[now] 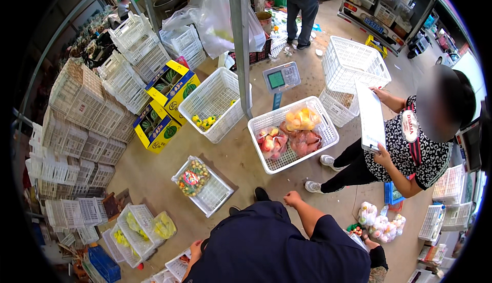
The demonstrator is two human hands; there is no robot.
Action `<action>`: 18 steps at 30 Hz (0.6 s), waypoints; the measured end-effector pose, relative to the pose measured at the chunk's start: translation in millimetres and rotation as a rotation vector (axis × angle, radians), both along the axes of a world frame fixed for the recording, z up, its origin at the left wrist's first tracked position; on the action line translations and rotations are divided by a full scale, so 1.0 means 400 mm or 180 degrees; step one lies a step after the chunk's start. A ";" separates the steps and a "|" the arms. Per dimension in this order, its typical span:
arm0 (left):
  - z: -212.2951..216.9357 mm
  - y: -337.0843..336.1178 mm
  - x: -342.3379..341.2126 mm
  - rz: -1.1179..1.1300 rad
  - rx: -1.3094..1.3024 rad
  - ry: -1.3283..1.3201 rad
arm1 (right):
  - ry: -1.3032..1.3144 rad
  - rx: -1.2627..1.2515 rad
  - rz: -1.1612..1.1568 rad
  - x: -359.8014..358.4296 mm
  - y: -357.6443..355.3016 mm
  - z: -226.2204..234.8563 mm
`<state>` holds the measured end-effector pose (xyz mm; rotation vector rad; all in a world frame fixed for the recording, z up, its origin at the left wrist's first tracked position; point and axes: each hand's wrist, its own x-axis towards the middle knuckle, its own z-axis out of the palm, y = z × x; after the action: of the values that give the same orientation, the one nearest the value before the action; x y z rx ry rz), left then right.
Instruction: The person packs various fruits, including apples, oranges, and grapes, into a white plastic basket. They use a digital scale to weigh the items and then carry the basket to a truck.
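My right hand (293, 199) is closed in a fist in front of my dark blue shirt and holds nothing I can see. It hangs above the concrete floor, a little short of a white plastic basket (328, 124) that holds bags of peaches and yellow fruit. My left hand (196, 250) is low at my left side beside a small white crate (177, 268); its fingers are partly hidden. My black shoes (261, 194) show just past my shirt. A person in a black-and-white patterned top crouches to the right, holding a white board (370, 117) with both hands.
An electronic scale (281, 78) stands on a post behind the basket, next to a grey pole (239, 42). A flat white tray (215, 196) with bagged fruit lies on the left. Stacked white crates (82, 103), yellow-blue cartons (169, 103), bagged fruit (382, 222) and a standing person (302, 6) surround the area.
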<state>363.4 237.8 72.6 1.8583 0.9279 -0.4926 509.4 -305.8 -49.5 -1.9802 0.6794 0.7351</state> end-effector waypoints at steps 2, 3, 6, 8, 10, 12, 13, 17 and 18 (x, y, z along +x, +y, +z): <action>-0.023 0.027 -0.033 0.0017 0.0072 0.0025 | 0.0085 -0.0014 0.0151 -0.001 0.002 0.007; -0.032 0.032 -0.038 0.0015 0.0097 0.0039 | 0.0076 -0.0021 0.0156 -0.003 0.000 0.007; -0.057 0.040 -0.034 0.0101 -0.0121 -0.0024 | 0.0013 -0.0039 0.0195 -0.004 -0.004 0.000; -0.010 -0.020 0.009 0.0226 -0.0342 -0.0140 | -0.0079 -0.0090 0.0234 -0.003 -0.027 -0.019; 0.047 -0.066 0.065 0.0218 -0.0375 -0.0204 | 0.0037 0.0043 0.0096 0.007 -0.028 -0.017; 0.073 -0.072 0.067 0.0116 -0.0227 -0.0188 | 0.0132 0.0152 0.0066 0.028 -0.010 -0.010; 0.035 -0.056 0.059 0.0019 -0.0180 -0.0266 | 0.0141 0.0165 0.0057 0.040 -0.007 0.002; -0.006 -0.055 0.051 0.0287 -0.0341 -0.0319 | 0.0263 0.0507 -0.0279 0.079 0.017 0.102; 0.010 -0.071 0.062 0.0440 -0.0398 -0.0282 | 0.0302 0.0572 -0.0358 0.078 0.019 0.115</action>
<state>388.1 209.6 76.4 1.6772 0.9373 -0.3723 540.7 -298.1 -3.6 -1.7386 0.7480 0.7971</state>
